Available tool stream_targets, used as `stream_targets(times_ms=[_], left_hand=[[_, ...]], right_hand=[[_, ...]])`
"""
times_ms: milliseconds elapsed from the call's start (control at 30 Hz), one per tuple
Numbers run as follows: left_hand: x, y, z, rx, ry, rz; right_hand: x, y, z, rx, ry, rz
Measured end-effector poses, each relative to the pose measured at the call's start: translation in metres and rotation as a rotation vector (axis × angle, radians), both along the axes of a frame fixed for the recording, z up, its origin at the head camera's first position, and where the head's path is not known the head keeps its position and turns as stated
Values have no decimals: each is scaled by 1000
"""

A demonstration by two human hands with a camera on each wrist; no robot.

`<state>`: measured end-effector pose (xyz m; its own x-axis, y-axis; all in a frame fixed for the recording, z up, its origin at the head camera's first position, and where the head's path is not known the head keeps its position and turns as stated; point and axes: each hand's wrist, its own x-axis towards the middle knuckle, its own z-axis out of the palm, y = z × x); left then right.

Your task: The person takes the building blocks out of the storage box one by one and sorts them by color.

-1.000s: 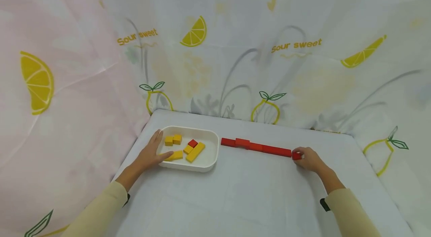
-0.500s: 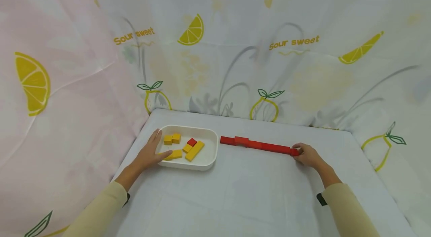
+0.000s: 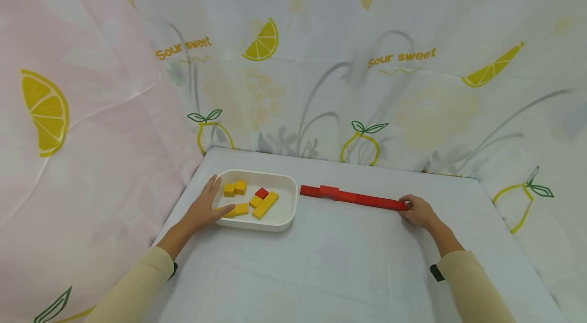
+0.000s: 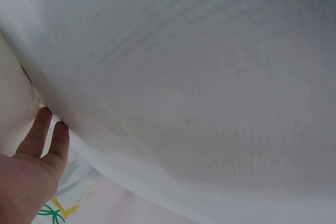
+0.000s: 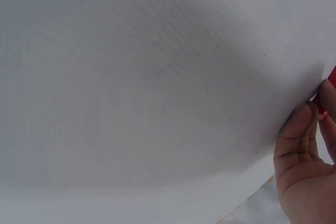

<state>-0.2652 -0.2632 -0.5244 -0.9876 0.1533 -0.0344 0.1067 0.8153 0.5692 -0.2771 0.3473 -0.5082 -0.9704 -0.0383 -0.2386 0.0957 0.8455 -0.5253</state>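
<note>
My right hand (image 3: 418, 212) pinches a small red block (image 3: 401, 205) at the right end of a row of red blocks (image 3: 375, 202). The block lines up with the row's end, its right part covered by my fingers. In the right wrist view, a bit of red (image 5: 322, 109) shows between thumb and fingers. My left hand (image 3: 203, 210) rests at the left end of a white tray (image 3: 286, 222), fingers straight along its outside and thumb reaching over the rim. The left wrist view shows two extended fingers (image 4: 58, 148) touching a white surface.
Inside the tray lie several yellow blocks (image 3: 266, 205) and one small red block (image 3: 262, 192). One red block (image 3: 329, 191) in the row stands higher than its neighbours. A white cloth (image 3: 330, 262) covers the table, with lemon-print curtains (image 3: 293, 83) behind and beside it.
My right hand has moved slightly left, bringing its red block across a small gap up to the row's end. My left hand stays at the tray.
</note>
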Motion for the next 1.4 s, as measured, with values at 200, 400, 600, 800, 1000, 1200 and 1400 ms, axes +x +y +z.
stream_targets(times_ms=[200,400,600,800,1000,1200,1400], left_hand=[[0,-1,-1,0,8,-3],[0,-1,0,-4,15,-6],[0,-1,-1,10,10,0],[0,0,-2,1,12,-1],[4,-4,2,5,19,1],[3,-5,2,15,22,6],[1,-1,-1,15,3,1]], right_hand=[[-1,0,0,-2,-8,-7],[-1,-1,-1,11,-8,-7],[0,-2,0,20,-12,-19],[5,2,9,27,11,0],[8,-7,17,113,223,-6],[2,-28,18,225,436,-18],[-2,-52,16,300,470,46]])
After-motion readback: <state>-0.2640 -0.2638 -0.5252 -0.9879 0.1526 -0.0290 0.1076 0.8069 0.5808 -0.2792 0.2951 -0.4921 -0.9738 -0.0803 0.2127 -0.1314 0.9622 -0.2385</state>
